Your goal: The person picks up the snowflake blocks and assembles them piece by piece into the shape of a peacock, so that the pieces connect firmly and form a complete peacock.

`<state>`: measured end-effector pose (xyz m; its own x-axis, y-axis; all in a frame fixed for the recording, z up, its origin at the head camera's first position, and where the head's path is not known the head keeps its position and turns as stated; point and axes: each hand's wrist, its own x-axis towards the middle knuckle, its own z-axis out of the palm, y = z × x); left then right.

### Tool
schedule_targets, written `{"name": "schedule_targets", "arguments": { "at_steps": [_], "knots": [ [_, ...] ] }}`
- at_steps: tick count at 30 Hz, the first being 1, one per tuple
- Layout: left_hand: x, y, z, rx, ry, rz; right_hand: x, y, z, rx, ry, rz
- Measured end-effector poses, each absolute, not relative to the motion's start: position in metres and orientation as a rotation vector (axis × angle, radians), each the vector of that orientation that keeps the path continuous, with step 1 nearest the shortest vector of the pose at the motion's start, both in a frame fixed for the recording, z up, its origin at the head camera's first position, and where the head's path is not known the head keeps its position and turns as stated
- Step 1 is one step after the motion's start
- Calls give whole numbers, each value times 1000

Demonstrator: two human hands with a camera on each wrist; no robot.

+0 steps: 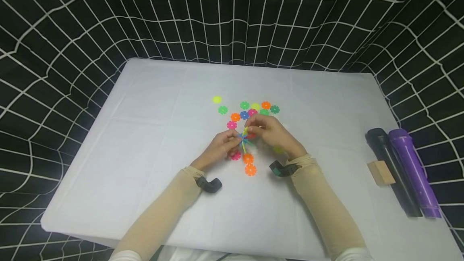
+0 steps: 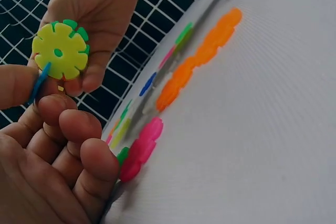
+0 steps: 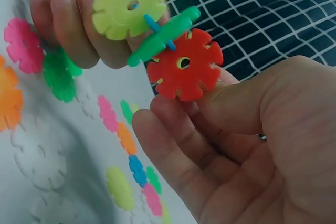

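Between both hands, above the table, is a small cluster of slotted interlocking plastic discs. My left hand (image 1: 222,145) pinches its blue disc (image 2: 40,83) between thumb and forefinger, the other fingers curled. A yellow disc (image 3: 122,11), a green disc (image 3: 168,35) seen nearly edge-on and a red disc (image 3: 185,66) radiate from the blue one. My right hand (image 1: 267,132) pinches the cluster from the far right side, at a yellow disc (image 1: 245,131) beside the red one. In the right wrist view, the red disc partly hides the right fingertips.
Loose discs lie around the hands, among them an orange disc (image 1: 250,170), a pink disc (image 1: 231,125) and a blue disc (image 1: 244,114). At the right of the white table (image 1: 145,132) are a wooden block (image 1: 381,172), a black tube (image 1: 393,172) and a purple tube (image 1: 413,172).
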<state>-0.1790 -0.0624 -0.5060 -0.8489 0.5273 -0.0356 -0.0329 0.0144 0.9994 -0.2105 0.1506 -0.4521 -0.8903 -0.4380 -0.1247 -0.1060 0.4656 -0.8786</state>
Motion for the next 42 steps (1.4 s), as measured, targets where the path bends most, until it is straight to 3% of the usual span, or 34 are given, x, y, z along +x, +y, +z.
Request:
{"name": "schedule_targets", "arguments": {
  "at_steps": [20, 31, 42],
  "knots": [
    [-180, -63, -506, 442, 1827, 1945, -210, 153, -452, -441, 2392, -1337],
    [-179, -64, -504, 358, 1773, 2044, -203, 159, -452, -615, 2405, -703],
    [-180, -65, -504, 393, 1765, 2017, -205, 159, -454, -522, 2485, -703]
  ]
}}
